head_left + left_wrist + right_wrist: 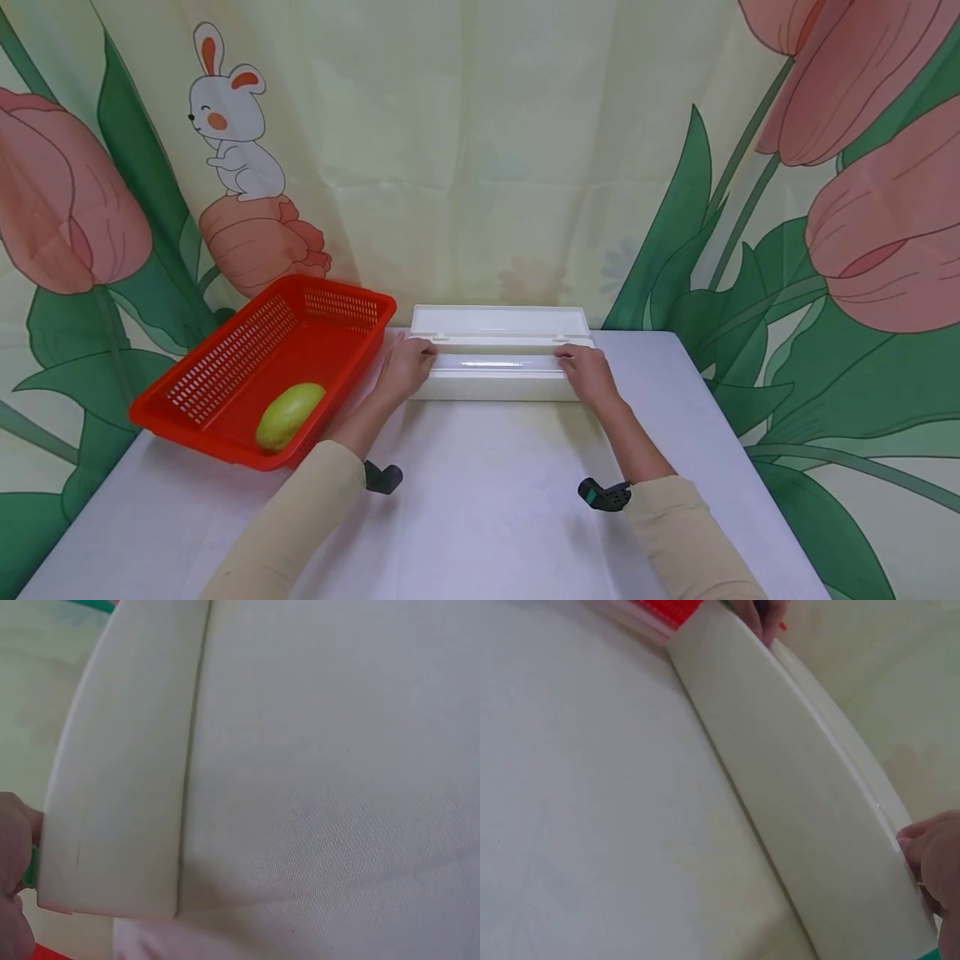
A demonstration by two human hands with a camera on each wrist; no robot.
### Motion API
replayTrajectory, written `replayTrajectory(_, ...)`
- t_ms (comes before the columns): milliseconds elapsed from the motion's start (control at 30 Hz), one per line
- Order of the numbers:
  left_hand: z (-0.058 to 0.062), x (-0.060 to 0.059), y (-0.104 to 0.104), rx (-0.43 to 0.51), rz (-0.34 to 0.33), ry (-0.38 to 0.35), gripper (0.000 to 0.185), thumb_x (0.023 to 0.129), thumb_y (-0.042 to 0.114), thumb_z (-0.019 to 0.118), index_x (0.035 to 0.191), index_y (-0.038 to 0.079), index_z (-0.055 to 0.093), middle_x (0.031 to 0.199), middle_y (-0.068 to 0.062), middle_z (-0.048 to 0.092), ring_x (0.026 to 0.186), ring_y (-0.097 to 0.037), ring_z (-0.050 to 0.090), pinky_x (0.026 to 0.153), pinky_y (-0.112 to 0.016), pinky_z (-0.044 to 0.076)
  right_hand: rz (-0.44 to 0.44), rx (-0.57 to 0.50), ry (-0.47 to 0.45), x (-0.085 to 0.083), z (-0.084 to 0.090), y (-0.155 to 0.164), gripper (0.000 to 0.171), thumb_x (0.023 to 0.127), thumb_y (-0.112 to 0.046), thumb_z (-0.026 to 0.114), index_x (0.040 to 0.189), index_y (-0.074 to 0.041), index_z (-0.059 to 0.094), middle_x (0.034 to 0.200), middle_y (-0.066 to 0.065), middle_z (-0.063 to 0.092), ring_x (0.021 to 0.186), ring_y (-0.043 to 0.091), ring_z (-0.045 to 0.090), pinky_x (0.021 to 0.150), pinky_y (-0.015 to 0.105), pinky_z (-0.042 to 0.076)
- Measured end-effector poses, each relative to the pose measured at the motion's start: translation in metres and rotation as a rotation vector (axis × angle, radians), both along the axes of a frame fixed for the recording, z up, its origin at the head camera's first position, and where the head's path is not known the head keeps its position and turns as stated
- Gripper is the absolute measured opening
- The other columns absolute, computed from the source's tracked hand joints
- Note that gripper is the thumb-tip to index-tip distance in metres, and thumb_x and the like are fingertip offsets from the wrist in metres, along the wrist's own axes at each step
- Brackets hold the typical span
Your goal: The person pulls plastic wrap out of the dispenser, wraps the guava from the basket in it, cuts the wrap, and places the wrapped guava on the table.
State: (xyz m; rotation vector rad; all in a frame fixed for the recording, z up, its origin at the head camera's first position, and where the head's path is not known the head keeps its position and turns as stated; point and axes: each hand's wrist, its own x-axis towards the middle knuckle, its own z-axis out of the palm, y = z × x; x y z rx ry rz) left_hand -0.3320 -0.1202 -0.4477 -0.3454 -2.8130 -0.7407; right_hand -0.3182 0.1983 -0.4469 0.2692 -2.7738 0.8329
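Note:
A white plastic wrap dispenser box [495, 387] lies lengthwise on the table with its hinged lid [498, 321] tipped back. Inside it, shiny clear plastic wrap [491, 364] shows between the hands. At the box's left end, my left hand [407, 367] pinches with curled fingers at the wrap's edge. My right hand [588, 372] does the same at the right end, and in the right wrist view its thumb and finger meet just behind the box's upper edge. The left wrist view shows only part of the left hand [13, 874], beside the tall front wall.
A red plastic basket [225, 446] stands to the left of the box, with a yellow-green oval fruit [291, 415] in it. White cloth covers the table [480, 517]. A curtain [480, 150] printed with tulips and a rabbit hangs right behind the table.

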Motion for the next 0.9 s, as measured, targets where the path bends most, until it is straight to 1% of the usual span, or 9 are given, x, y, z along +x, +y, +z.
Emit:
replayTrajectory(233,0.0,0.002,0.001,0.014,-0.007,0.005,0.014,0.086,0.015,0.062,0.097,0.011,0.069,0.089,-0.003,0.071,0.094,-0.02,0.062,0.114,-0.042,0.021,-0.021,-0.008,0.03,0.001,0.0,0.0,0.01,0.085,-0.009,0.062,0.092,-0.006,0.068,0.096,0.011,0.069,0.095,0.027,0.062,0.083,0.042,0.049)
replayTrajectory(367,0.0,0.004,-0.001,0.07,-0.006,0.004,0.015,0.086,0.013,0.061,0.099,0.009,0.068,0.092,-0.004,0.071,0.097,-0.022,0.062,0.115,-0.039,0.021,-0.015,-0.014,0.046,0.003,-0.001,-0.001,0.009,0.087,-0.009,0.06,0.091,-0.006,0.067,0.096,0.012,0.069,0.095,0.027,0.062,0.083,0.042,0.048)
replayTrajectory(467,-0.001,0.005,-0.002,0.129,0.008,-0.011,0.016,0.086,0.014,0.062,0.1,0.01,0.068,0.094,-0.004,0.07,0.104,-0.022,0.06,0.114,-0.038,0.024,-0.015,-0.019,0.054,0.004,-0.002,0.0,0.009,0.088,-0.011,0.059,0.091,-0.007,0.066,0.095,0.011,0.069,0.094,0.026,0.062,0.082,0.041,0.048)
replayTrajectory(533,-0.001,0.006,-0.003,0.161,0.025,-0.033,0.017,0.086,0.016,0.062,0.101,0.013,0.069,0.095,-0.003,0.069,0.103,-0.022,0.059,0.107,-0.038,0.035,-0.02,-0.027,0.059,0.005,-0.001,0.001,0.009,0.088,-0.012,0.059,0.092,-0.007,0.066,0.094,0.011,0.069,0.093,0.026,0.063,0.082,0.041,0.049)
replayTrajectory(600,-0.002,0.006,-0.005,0.17,0.039,-0.043,0.018,0.086,0.019,0.063,0.102,0.016,0.069,0.096,-0.001,0.069,0.099,-0.021,0.058,0.096,-0.036,0.046,-0.022,-0.032,0.066,0.006,-0.001,0.001,0.01,0.088,-0.013,0.059,0.092,-0.008,0.066,0.093,0.011,0.07,0.091,0.025,0.063,0.08,0.041,0.049)
replayTrajectory(633,-0.002,0.007,-0.006,0.164,0.044,-0.042,0.019,0.086,0.021,0.063,0.103,0.017,0.069,0.096,0.0,0.068,0.096,-0.019,0.058,0.089,-0.034,0.049,-0.022,-0.038,0.072,0.006,-0.001,0.001,0.01,0.088,-0.013,0.059,0.092,-0.007,0.066,0.093,0.011,0.07,0.09,0.025,0.064,0.079,0.04,0.05)
replayTrajectory(700,-0.002,0.008,-0.008,0.148,0.065,-0.045,0.02,0.085,0.025,0.064,0.104,0.022,0.069,0.093,0.003,0.067,0.087,-0.017,0.056,0.074,-0.029,0.052,-0.019,-0.047,0.084,0.006,0.001,0.002,0.01,0.088,-0.013,0.059,0.091,-0.008,0.067,0.091,0.01,0.07,0.088,0.024,0.064,0.077,0.04,0.05)
replayTrajectory(800,0.0,0.01,-0.01,0.137,0.077,-0.036,0.02,0.083,0.028,0.065,0.103,0.027,0.069,0.092,0.005,0.067,0.083,-0.014,0.056,0.068,-0.026,0.052,-0.003,-0.06,0.105,0.007,0.003,0.003,0.01,0.087,-0.013,0.061,0.091,-0.007,0.067,0.089,0.01,0.07,0.086,0.023,0.065,0.076,0.039,0.051)
replayTrajectory(900,0.002,0.012,-0.012,0.136,0.064,-0.03,0.02,0.083,0.03,0.066,0.102,0.029,0.07,0.094,0.007,0.066,0.086,-0.013,0.057,0.07,-0.026,0.054,0.01,-0.076,0.118,0.008,0.005,0.005,0.01,0.086,-0.012,0.062,0.091,-0.006,0.068,0.089,0.01,0.07,0.086,0.022,0.065,0.076,0.039,0.051)
